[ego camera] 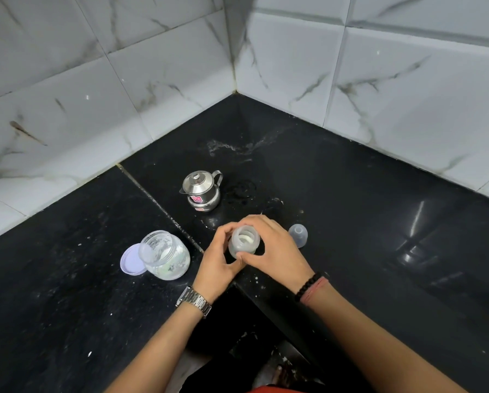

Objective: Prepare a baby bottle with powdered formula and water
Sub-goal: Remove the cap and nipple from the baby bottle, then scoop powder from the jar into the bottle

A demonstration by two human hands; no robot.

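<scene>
Spillage looks the likeliest slip, since both hands, left hand (219,260) and right hand (269,245), hold a closed grip round the open bottle (244,243) near the worktop (379,222) edge, whitish contents inside, its cap (298,234) lying beside.

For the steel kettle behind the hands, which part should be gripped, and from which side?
Grip the loop handle on the steel kettle, coming in from its right rear. The handle sticks out on that side, opposite the small spout at the left, and the kettle stands upright with its lid on. The right hand is nearer.
</scene>
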